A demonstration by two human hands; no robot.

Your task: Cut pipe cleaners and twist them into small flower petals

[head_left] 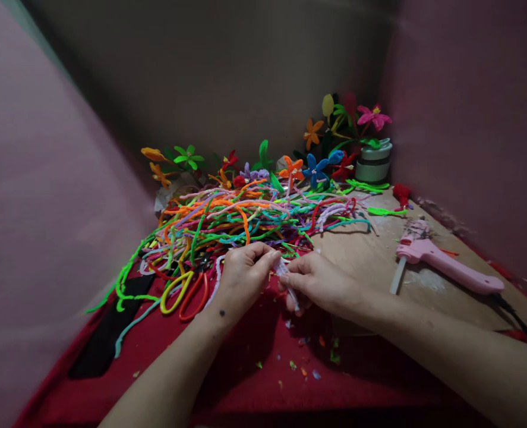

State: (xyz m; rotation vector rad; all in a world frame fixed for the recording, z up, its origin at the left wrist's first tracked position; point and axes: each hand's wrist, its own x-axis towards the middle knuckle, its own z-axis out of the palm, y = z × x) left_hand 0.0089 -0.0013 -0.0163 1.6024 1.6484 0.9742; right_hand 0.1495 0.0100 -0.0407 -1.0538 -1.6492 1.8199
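I judge this a shaping step: left hand [246, 270] and right hand [317, 282] pinch a pale lilac strip [281, 267], fingers narrow on it, five o'clock from the fuzzy-stem pile [227, 213]; next move needs steady two-handed control.

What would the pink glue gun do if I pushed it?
The pink glue gun would probably slide, not roll: its bent shape lies along the board. The black cord at its end might tug it.

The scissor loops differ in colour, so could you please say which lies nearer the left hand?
The red loop, between the left hand and the farther yellow loop.
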